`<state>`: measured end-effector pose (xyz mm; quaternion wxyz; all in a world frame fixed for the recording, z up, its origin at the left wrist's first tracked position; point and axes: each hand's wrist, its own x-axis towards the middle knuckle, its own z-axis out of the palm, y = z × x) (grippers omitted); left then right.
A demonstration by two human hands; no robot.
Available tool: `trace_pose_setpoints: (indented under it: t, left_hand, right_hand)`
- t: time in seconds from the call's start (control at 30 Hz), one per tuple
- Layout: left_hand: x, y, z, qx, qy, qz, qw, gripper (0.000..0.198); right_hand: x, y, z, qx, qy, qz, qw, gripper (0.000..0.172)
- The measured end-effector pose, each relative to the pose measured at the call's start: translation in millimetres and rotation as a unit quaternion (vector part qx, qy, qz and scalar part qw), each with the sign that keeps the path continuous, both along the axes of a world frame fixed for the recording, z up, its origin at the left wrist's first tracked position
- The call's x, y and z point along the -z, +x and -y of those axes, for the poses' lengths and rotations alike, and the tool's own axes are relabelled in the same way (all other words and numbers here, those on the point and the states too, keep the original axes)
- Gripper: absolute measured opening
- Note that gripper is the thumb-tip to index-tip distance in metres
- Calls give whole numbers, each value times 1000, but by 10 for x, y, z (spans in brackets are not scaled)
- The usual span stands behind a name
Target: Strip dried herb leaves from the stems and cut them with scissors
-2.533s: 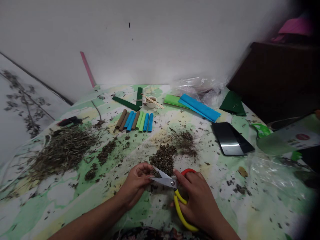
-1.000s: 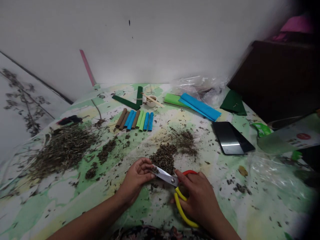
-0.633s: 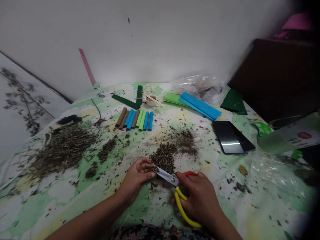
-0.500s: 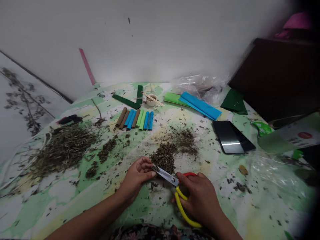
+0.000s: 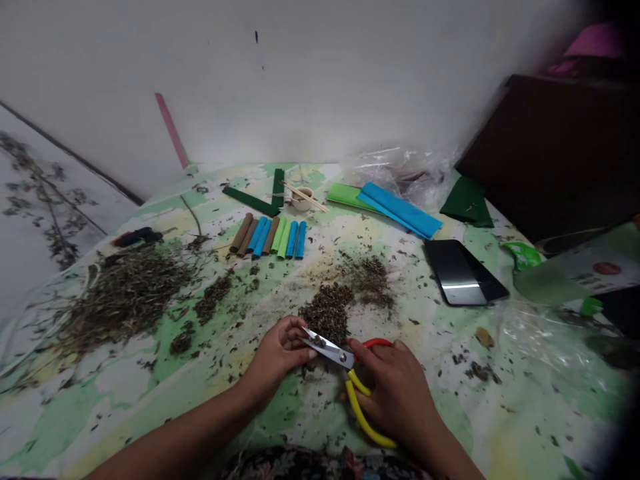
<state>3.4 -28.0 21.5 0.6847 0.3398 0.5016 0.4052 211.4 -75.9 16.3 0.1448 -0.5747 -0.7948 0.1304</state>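
My right hand (image 5: 393, 383) grips a pair of scissors (image 5: 330, 348) by its red and yellow handles. The blades point left and are slightly apart, with a bit of dried leaf between them. Fingers curled, my left hand (image 5: 280, 350) pinches at the blade tips; what it holds looks like a little dried herb, mostly hidden by the fingers. Just beyond the blades lies a heap of chopped dried herb (image 5: 327, 310), and finer crumbs (image 5: 373, 283) are spread to its right.
Uncut dried stems (image 5: 130, 287) are piled at left. Brown, blue and green rolled paper tubes (image 5: 270, 237) lie in a row, near a small cup (image 5: 301, 199) with sticks across it. Folded blue paper (image 5: 400, 210), a phone (image 5: 457, 273) and a plastic bag (image 5: 550, 343) are to the right.
The scissor blades have parted a little, with a bit of leaf now visible between them. Both hands stay nearly in place, and the view has shifted slightly.
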Motion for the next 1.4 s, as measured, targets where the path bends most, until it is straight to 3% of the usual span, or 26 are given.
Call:
trace_pose_setpoints:
  t: [0.17, 0.33, 0.5, 0.87, 1.07, 1.4]
  left_hand:
    - [24, -12, 3, -9, 13, 21, 1000, 37]
    - [6, -18, -14, -48, 13, 70, 996, 40]
    - [-14, -17, -17, -48, 22, 101, 994, 44]
    - [-28, -12, -18, -38, 27, 102, 994, 57]
    - [-11, -14, -12, -30, -4, 123, 992, 55]
    - [19, -31, -26, -42, 10, 97, 994, 50]
  right_hand:
    - [59, 32, 30, 20, 43, 2, 999, 46]
    - [-5, 28, 35, 61, 45, -35, 997, 56]
    - [-70, 2, 17, 40, 11, -33, 999, 68]
    - [-51, 3, 14, 10, 9, -37, 999, 67]
    - [-43, 4, 22, 11, 14, -29, 999, 66]
    - [-9, -1, 25, 10, 4, -28, 1000, 56]
